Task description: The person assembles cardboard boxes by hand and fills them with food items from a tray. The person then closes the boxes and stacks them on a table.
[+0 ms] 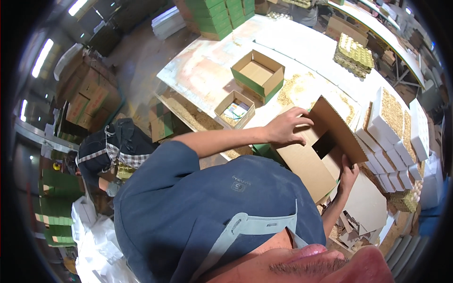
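Observation:
Before me is a cardboard box [304,162] with its top flaps partly up and a dark gap between them. My left hand [288,126] is over the box's far left side, fingers apart, its fingertips at the flaps. My right hand [348,173] grips the box's right side by the base of a raised flap [336,131], thumb on the inner side. What the box holds is hidden. Beyond my left hand a small open carton [235,109] holds printed cards or packets. Past it stands a larger open green-and-brown carton [258,74].
White foam blocks [393,141] with wood shavings are stacked at right. Egg trays [354,55] sit farther back on the white table [198,70]. Green boxes [217,17] are piled at the far end. A bent-over co-worker [113,148] is at left; cardboard scraps [354,226] lie at lower right.

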{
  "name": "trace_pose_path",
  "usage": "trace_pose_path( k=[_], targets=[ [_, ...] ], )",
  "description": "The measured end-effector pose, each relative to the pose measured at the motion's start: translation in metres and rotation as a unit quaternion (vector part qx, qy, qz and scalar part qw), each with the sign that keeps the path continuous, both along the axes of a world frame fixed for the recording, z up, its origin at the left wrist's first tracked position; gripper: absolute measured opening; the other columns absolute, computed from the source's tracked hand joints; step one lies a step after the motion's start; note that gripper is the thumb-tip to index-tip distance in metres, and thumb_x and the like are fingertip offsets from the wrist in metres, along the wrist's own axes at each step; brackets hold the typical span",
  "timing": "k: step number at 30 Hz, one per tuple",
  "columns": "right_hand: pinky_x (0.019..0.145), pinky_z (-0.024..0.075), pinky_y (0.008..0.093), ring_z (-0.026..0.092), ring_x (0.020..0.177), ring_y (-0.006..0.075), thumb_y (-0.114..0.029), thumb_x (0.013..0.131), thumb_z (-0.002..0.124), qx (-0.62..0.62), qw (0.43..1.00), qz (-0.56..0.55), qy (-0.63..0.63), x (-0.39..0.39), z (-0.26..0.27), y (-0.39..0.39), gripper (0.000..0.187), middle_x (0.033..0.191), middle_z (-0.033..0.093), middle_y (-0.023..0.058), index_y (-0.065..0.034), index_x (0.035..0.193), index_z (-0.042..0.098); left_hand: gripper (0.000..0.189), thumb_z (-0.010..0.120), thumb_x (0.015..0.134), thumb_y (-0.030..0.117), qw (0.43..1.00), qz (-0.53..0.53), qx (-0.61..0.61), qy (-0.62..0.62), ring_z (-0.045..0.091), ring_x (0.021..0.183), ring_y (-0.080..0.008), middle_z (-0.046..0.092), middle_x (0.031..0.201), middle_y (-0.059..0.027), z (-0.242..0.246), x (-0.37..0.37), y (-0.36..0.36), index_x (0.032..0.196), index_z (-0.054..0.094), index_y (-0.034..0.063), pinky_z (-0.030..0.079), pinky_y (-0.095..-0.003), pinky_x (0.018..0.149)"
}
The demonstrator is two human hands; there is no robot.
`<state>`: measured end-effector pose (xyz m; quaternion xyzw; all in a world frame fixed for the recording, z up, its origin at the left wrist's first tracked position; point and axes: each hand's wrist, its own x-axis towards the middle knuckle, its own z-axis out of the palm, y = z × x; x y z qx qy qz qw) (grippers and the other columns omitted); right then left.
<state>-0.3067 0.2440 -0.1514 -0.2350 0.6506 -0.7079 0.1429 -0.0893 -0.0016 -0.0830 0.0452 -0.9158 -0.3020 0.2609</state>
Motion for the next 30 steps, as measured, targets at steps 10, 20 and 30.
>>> trace_pose_path(
  k=[10,20,30],
  targets=[
    [0.101,0.0446,0.0343,0.064,0.109,0.0221,-0.016,0.098,0.055,0.016,0.987,0.001,0.158,0.034,0.105,0.002,0.033,0.114,0.069,0.0168,0.005,0.122,0.064,0.119,0.09,0.066,0.029,0.983,0.095,0.153,-0.033,0.05,0.127,-0.0361,0.025,0.155,-0.0237,-0.001,0.003,0.011,0.157,0.013,0.0132,0.042,-0.0424,0.107],
    [0.088,0.0516,0.0333,0.067,0.1,0.0223,0.006,0.084,0.058,0.05,0.996,-0.043,0.052,0.069,0.039,0.061,0.031,0.114,0.069,0.016,0.0026,0.114,0.068,0.056,0.081,0.077,0.02,0.982,-0.02,0.123,-0.141,0.053,0.129,-0.026,0.027,0.16,-0.0123,0.007,0.009,-0.002,0.13,0.063,0.0139,0.047,-0.0346,0.101],
    [0.11,0.0342,0.04,0.046,0.13,0.0302,-0.007,0.076,0.076,0.149,0.982,0.12,-0.003,0.13,-0.039,0.073,0.085,0.144,0.046,0.0202,0.0,0.148,0.032,0.098,0.084,0.067,0.049,0.962,-0.211,0.02,-0.17,0.031,0.144,-0.0336,0.01,0.164,-0.0083,0.012,0.036,-0.03,0.15,0.039,0.022,0.038,-0.0448,0.111]
  ],
)
